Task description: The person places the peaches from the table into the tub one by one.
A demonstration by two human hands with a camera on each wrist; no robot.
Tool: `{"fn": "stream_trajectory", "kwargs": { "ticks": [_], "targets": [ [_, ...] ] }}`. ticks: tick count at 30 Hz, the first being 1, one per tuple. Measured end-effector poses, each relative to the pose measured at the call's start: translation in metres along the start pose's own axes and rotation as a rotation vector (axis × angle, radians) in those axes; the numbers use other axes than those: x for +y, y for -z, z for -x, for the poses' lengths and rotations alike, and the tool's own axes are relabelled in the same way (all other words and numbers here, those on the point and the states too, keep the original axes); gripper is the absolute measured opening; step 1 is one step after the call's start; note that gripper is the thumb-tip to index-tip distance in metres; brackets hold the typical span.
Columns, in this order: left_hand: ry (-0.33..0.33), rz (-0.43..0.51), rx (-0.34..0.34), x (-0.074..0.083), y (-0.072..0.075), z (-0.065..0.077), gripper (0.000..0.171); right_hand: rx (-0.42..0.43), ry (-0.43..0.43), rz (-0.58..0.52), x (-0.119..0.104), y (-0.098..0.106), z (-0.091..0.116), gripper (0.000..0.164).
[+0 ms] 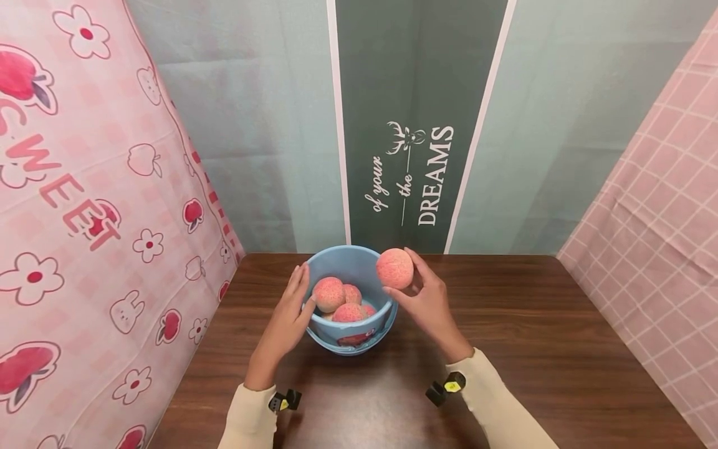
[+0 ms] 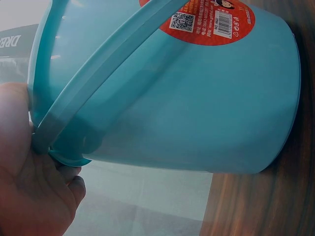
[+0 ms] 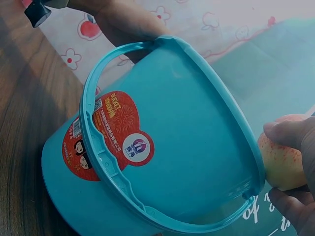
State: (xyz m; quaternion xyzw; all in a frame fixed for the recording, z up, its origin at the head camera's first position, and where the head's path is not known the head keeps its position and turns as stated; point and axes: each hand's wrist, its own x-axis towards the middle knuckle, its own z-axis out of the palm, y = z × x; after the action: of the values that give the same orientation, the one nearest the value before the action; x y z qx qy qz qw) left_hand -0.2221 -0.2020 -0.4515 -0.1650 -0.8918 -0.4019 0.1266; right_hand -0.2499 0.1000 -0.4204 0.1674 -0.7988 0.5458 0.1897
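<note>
A light blue bucket [image 1: 350,330] stands upright at the back of the table, several pinkish-red, speckled peaches [image 1: 329,294] inside it. My left hand [image 1: 286,315] holds the bucket's left rim, thumb near the front edge and fingers along the side. In the left wrist view, that hand [image 2: 34,182] grips beside the handle's joint. Just above the right rim, my right hand [image 1: 429,299] holds another peach [image 1: 395,268] between thumb and fingers. The right wrist view has this peach [image 3: 283,155] close against the rim; part of the right hand is cut off there.
The bucket's handle [image 3: 106,162] hangs down on its near side, over a red label [image 3: 110,130]. Brown wood-grain table [image 1: 505,349] surface lies around it. A grey-green curtain [image 1: 263,156] hangs behind, with pink patterned cloths [image 1: 84,206] at both sides.
</note>
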Motion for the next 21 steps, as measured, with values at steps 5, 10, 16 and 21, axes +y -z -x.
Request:
{"fn": "stream_trajectory", "kwargs": {
  "ticks": [5,10,16,21],
  "targets": [
    [0.002,0.001,0.002,0.0017,0.0,-0.0003,0.069,-0.004,0.009,-0.002,0.0043,-0.0019,-0.002,0.089],
    [-0.001,0.005,0.009,0.0031,-0.0003,-0.0009,0.069,-0.02,0.012,0.001,0.0036,-0.0033,-0.0032,0.089],
    [-0.007,-0.008,0.012,0.0026,-0.0012,-0.0025,0.069,-0.041,0.012,0.029,0.0028,-0.0035,-0.0048,0.089],
    [0.001,-0.007,0.012,0.0036,-0.001,-0.0025,0.07,-0.053,0.01,0.034,0.0021,-0.0028,-0.0067,0.089]
  ]
}}
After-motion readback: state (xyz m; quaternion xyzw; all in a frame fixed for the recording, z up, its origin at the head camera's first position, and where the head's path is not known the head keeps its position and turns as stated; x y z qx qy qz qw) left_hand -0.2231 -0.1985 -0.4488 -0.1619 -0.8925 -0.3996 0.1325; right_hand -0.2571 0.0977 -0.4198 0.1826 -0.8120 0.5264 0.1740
